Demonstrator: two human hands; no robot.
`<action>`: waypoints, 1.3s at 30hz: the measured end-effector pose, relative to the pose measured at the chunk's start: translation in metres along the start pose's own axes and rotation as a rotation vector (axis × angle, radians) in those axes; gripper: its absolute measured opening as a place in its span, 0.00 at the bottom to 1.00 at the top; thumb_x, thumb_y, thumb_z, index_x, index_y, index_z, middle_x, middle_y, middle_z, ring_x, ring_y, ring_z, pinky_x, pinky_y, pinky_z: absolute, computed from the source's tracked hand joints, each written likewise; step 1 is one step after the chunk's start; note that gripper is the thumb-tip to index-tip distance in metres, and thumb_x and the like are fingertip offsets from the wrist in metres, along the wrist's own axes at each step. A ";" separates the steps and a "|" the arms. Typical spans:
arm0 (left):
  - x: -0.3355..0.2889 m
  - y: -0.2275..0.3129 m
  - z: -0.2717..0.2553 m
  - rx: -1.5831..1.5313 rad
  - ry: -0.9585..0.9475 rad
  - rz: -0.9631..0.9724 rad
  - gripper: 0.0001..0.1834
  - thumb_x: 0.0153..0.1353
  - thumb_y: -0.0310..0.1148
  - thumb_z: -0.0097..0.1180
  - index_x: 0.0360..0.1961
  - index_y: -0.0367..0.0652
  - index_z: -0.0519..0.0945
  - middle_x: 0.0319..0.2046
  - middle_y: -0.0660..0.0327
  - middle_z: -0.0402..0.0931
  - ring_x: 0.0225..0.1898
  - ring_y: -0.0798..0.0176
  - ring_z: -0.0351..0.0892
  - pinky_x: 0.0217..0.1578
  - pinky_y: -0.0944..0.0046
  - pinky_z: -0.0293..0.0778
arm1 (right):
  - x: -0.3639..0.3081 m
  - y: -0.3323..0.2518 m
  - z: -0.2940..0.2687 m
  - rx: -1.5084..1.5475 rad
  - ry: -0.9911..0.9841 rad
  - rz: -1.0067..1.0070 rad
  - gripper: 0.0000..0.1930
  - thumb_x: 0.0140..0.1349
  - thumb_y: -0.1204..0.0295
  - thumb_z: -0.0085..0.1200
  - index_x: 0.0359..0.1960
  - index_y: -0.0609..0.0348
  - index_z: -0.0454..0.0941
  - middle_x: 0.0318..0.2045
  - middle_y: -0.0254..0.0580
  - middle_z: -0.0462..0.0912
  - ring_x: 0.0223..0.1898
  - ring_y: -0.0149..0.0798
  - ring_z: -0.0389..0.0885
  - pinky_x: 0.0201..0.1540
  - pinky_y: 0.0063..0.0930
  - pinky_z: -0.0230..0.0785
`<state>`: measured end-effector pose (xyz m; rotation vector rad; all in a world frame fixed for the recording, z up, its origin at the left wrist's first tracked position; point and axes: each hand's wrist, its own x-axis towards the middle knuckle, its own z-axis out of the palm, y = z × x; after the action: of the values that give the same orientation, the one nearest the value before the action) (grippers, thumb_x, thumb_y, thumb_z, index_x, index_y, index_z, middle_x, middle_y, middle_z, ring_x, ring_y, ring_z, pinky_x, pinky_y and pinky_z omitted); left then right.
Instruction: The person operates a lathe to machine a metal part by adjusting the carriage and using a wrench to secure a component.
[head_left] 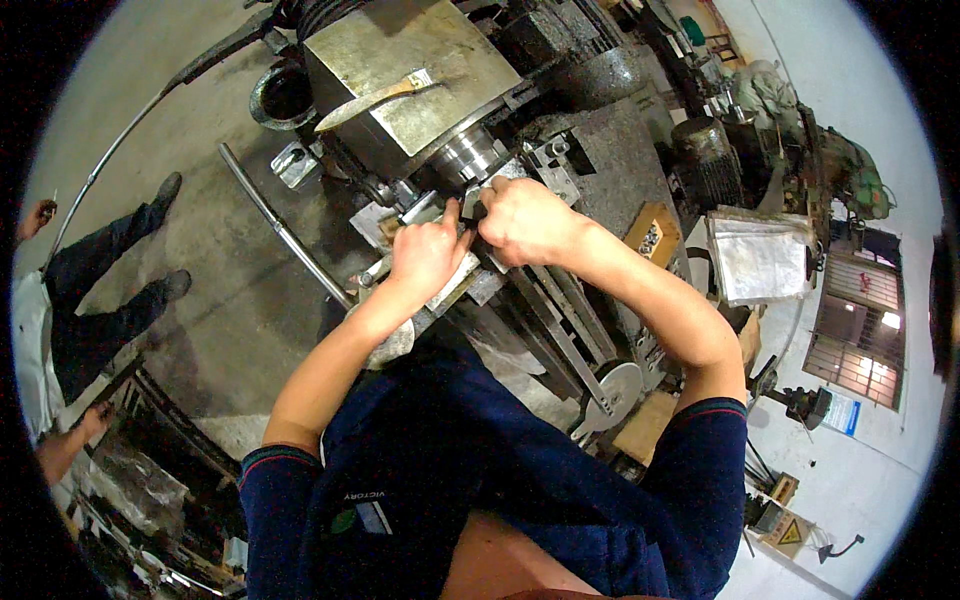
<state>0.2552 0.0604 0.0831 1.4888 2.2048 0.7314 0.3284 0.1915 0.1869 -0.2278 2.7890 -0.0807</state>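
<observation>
Left hand point(424, 254), right hand point(530, 222), upper centre: fingers bent, grip hidden, cannot tell | apparently adjusting beside metal spindle point(465, 155) | next likely calls for careful alignment

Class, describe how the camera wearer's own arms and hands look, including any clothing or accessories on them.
The left hand and right hand are bare, with no gloves. No watch or bracelet shows on either wrist. Both forearms are uncovered. The short navy-blue fabric sleeves end in a thin red trim line at the hem.
</observation>
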 end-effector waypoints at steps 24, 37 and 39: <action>0.001 -0.006 -0.004 -0.064 -0.040 0.087 0.32 0.53 0.46 0.54 0.53 0.33 0.67 0.14 0.51 0.74 0.17 0.49 0.77 0.21 0.52 0.72 | -0.001 -0.009 0.001 0.246 -0.017 0.395 0.08 0.36 0.65 0.52 0.18 0.53 0.78 0.18 0.47 0.77 0.24 0.50 0.77 0.27 0.41 0.70; 0.002 -0.007 -0.008 -0.058 -0.064 0.114 0.33 0.53 0.46 0.54 0.53 0.31 0.66 0.13 0.51 0.73 0.17 0.50 0.76 0.21 0.53 0.72 | 0.009 -0.023 -0.002 0.593 0.100 0.786 0.08 0.40 0.68 0.52 0.19 0.60 0.77 0.20 0.50 0.77 0.24 0.50 0.77 0.29 0.36 0.69; 0.002 -0.007 -0.007 -0.075 -0.081 0.094 0.35 0.53 0.47 0.54 0.54 0.32 0.65 0.14 0.51 0.74 0.18 0.49 0.77 0.21 0.51 0.72 | 0.000 -0.019 -0.013 0.596 0.040 0.713 0.09 0.38 0.67 0.53 0.20 0.58 0.77 0.19 0.48 0.77 0.26 0.49 0.77 0.31 0.35 0.70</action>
<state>0.2449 0.0583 0.0845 1.5647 2.0375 0.7614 0.3265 0.1726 0.2009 0.8981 2.5634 -0.7129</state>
